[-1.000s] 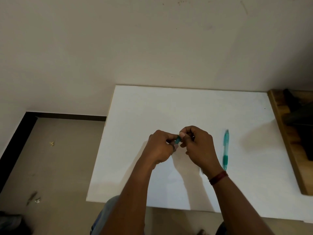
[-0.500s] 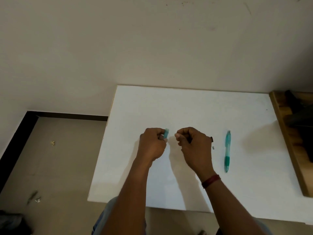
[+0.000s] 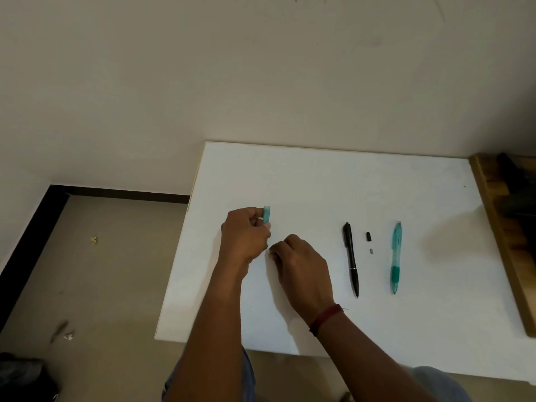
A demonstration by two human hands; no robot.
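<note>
On the white table (image 3: 319,181), my left hand (image 3: 243,236) pinches a short teal pen piece (image 3: 266,214) between thumb and fingers, held upright above the surface. My right hand (image 3: 301,265) is just to the right and lower, fingers curled down toward the tabletop; whatever is under its fingertips is hidden. A black pen (image 3: 351,258) lies lengthwise right of that hand. Beside it sit a small black piece (image 3: 368,236) and a tiny grey piece (image 3: 371,251). A whole teal pen (image 3: 396,256) lies further right.
A wooden board (image 3: 504,245) with dark objects on it borders the table's right edge. The wall runs along the far edge. Left of the table is bare floor (image 3: 101,271) with a few scraps.
My hands have separated. The left moved left with the teal piece; the right dropped toward the tabletop, uncovering the black pen and two small pieces.
</note>
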